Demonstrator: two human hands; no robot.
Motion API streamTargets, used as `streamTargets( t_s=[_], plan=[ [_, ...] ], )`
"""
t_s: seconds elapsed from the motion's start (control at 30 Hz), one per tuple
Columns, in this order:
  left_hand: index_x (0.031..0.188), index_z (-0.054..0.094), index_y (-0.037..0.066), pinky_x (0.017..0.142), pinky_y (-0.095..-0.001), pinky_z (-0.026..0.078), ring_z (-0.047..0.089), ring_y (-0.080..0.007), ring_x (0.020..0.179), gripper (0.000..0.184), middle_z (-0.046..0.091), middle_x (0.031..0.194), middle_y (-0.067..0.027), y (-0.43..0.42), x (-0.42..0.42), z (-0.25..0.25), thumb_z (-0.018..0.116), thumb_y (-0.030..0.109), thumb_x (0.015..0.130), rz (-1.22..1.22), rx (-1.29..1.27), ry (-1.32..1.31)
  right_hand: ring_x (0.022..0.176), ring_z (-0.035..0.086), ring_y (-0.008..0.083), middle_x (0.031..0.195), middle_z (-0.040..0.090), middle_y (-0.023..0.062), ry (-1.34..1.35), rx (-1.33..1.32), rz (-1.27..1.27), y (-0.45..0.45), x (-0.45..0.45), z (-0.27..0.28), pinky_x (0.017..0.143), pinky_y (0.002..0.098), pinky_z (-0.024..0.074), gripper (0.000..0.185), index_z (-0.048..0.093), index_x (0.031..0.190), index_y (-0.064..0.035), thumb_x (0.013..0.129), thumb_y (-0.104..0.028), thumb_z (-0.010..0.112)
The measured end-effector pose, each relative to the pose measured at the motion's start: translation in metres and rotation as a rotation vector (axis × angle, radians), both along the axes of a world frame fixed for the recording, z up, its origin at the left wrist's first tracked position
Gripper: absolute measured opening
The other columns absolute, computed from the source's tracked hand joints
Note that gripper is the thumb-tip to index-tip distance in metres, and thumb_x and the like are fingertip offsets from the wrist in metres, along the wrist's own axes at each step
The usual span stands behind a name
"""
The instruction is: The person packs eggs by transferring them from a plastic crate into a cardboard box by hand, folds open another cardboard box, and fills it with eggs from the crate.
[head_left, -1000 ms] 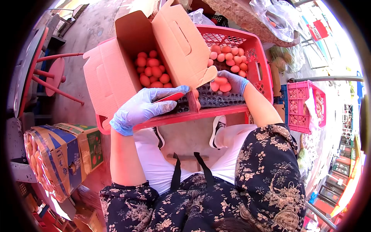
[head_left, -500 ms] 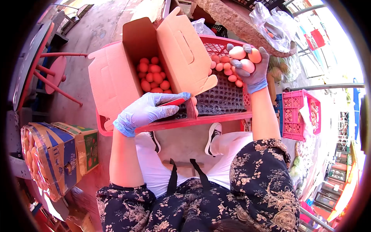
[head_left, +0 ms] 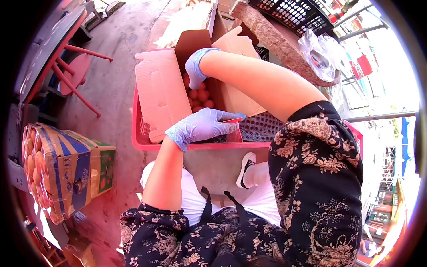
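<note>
An open cardboard box stands in a red plastic crate, with several brown eggs inside. My gloved left hand is closed at the box's near side, pinching a thin red edge that looks like part of the box. Over the eggs, my gloved right hand reaches down into the box from the right; its fingers are mostly hidden, so I cannot see what they hold. Right of the box, a dark egg tray lies in the crate, partly covered by my right arm.
A taped carton stands on the left, near a red stool and a table. Beyond the crate are a stone slab, a black crate and a clear plastic bag. My shoe is below the crate.
My right hand has moved left from the tray side into the box; it held several eggs before. My left hand keeps its grip at the box's near side. The whole view has shifted.
</note>
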State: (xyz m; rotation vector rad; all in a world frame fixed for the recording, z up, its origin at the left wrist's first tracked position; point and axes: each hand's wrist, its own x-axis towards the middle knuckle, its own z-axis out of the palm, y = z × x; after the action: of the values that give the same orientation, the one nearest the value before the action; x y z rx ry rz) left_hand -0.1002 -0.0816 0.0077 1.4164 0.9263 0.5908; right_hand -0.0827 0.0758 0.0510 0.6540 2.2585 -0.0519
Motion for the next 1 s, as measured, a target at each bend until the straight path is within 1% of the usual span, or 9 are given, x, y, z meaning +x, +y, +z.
streamTargets(
  t_s=[0.17,0.2,0.33,0.6,0.63,0.7,0.77,0.93,1.0],
  plan=[
    [0.122,0.06,0.004,0.091,-0.0298,0.045,0.062,-0.017,0.099,0.041,0.067,0.11,-0.0098,0.002,-0.004,-0.006,0.063,0.027,0.088,-0.018,0.03,0.047,0.091,0.065,0.0287,0.096,0.069,0.0135,-0.103,-0.103,-0.142,0.013,-0.018,-0.04,0.079,0.0381,0.0503,0.04,0.071,0.101,-0.0106,0.074,-0.04,0.065],
    [0.122,0.06,0.006,0.092,-0.034,0.044,0.062,-0.0308,0.102,0.05,0.064,0.111,-0.019,0.003,-0.006,-0.008,0.054,0.044,0.089,-0.048,0.069,0.053,0.091,0.065,0.0286,0.096,0.069,0.0134,-0.093,-0.138,-0.197,0.019,-0.021,-0.044,0.079,0.0381,0.0503,0.04,0.071,0.101,-0.0105,0.074,-0.039,0.065],
    [0.12,0.06,0.005,0.09,-0.0402,0.046,0.061,-0.0381,0.1,0.048,0.063,0.108,-0.0228,0.004,-0.011,-0.002,0.049,0.042,0.091,-0.064,0.135,0.171,0.092,0.065,0.0281,0.097,0.069,0.013,-0.056,-0.27,-0.415,0.029,-0.026,-0.055,0.079,0.0382,0.0504,0.039,0.072,0.101,-0.0101,0.074,-0.038,0.066],
    [0.122,0.06,0.01,0.09,-0.039,0.045,0.061,-0.0363,0.101,0.046,0.064,0.111,-0.0194,0.001,-0.014,-0.002,0.049,0.044,0.092,-0.041,0.206,0.126,0.093,0.065,0.027,0.099,0.069,0.0122,-0.003,-0.36,-0.626,0.012,-0.028,-0.077,0.079,0.0384,0.0506,0.037,0.072,0.1,-0.0095,0.074,-0.036,0.067],
    [0.122,0.06,0.01,0.091,-0.0387,0.045,0.061,-0.036,0.102,0.047,0.063,0.112,-0.019,0.001,-0.014,0.0,0.049,0.044,0.092,-0.037,0.207,0.141,0.1,0.063,0.0261,0.108,0.067,0.0108,0.03,-0.324,-0.644,0.008,-0.027,-0.081,0.084,0.0405,0.0495,0.036,0.069,0.107,-0.0096,0.08,-0.032,0.063],
    [0.122,0.06,0.011,0.092,-0.0381,0.045,0.06,-0.0353,0.105,0.047,0.062,0.116,-0.0182,-0.001,-0.012,0.002,0.05,0.045,0.091,-0.03,0.207,0.169,0.108,0.062,0.0273,0.117,0.064,0.0118,0.174,0.023,-0.207,0.007,-0.017,-0.116,0.087,0.0401,0.0494,0.037,0.067,0.113,-0.012,0.082,-0.031,0.062],
    [0.122,0.06,0.012,0.095,-0.0375,0.043,0.057,-0.0342,0.109,0.047,0.06,0.121,-0.0171,0.0,-0.013,0.002,0.051,0.045,0.09,-0.048,0.212,0.167,0.113,0.059,0.0283,0.124,0.06,0.0135,0.229,0.19,-0.164,-0.005,-0.016,-0.124,0.09,0.0382,0.049,0.041,0.064,0.118,-0.0119,0.081,-0.029,0.063],
    [0.125,0.059,0.013,0.098,-0.0366,0.041,0.056,-0.0336,0.111,0.044,0.059,0.123,-0.016,0.003,-0.014,0.011,0.052,0.039,0.09,-0.065,0.177,0.188,0.115,0.057,0.033,0.126,0.057,0.0185,0.36,-0.056,-0.523,0.007,-0.012,-0.125,0.093,0.0381,0.0476,0.044,0.061,0.121,-0.0082,0.083,-0.029,0.06],
    [0.124,0.059,0.01,0.096,-0.0327,0.042,0.06,-0.0259,0.107,0.046,0.064,0.117,-0.0134,0.003,-0.012,0.015,0.06,0.039,0.088,-0.046,0.154,0.195,0.121,0.051,0.0339,0.133,0.051,0.0189,0.327,-0.019,-0.361,0.016,-0.012,-0.137,0.098,0.0419,0.0438,0.048,0.056,0.128,-0.0091,0.084,-0.031,0.058]
  ],
)
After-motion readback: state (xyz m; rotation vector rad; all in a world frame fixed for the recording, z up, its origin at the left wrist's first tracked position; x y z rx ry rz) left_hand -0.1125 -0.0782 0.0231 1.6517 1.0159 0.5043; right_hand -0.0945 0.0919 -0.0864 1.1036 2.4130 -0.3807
